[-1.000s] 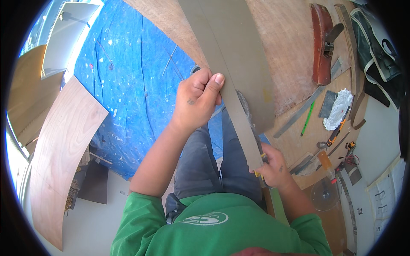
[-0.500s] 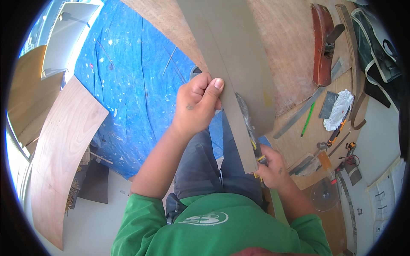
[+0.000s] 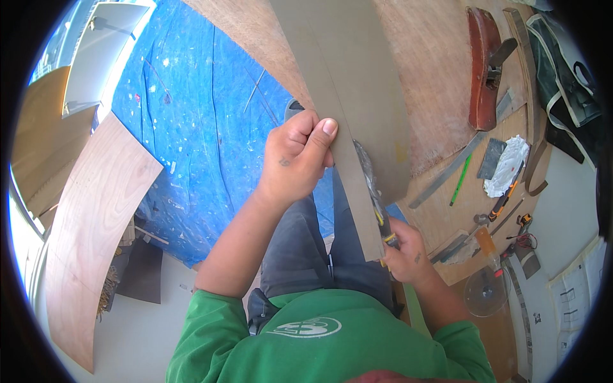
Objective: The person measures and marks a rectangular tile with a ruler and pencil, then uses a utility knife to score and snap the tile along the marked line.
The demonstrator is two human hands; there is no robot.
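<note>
A grey-brown thin sheet (image 3: 357, 70), which looks like laminate, reaches from the far edge toward my waist. A long cut line runs down it and parts a narrow strip (image 3: 350, 172) on the left side. My left hand (image 3: 300, 150) is closed on that strip's left edge, thumb on top and fingers underneath. My right hand (image 3: 407, 251) grips a pair of tin snips (image 3: 383, 223) with black and yellow handles. The metal blades lie in the gap between strip and sheet. Part of the handles is hidden by the strip and my fingers.
A wooden board (image 3: 434, 76) lies under the sheet. To the right are a red-brown hand plane (image 3: 483, 70), a metal ruler (image 3: 447, 169), a green pencil (image 3: 461, 179) and a clear disc (image 3: 485, 292). Blue tarp (image 3: 185, 127) covers the floor at left, beside a leaning plywood panel (image 3: 102, 230).
My left hand and the strip have shifted very slightly right and toward me. The snips' handles sit a little closer together, and both hands keep their holds.
</note>
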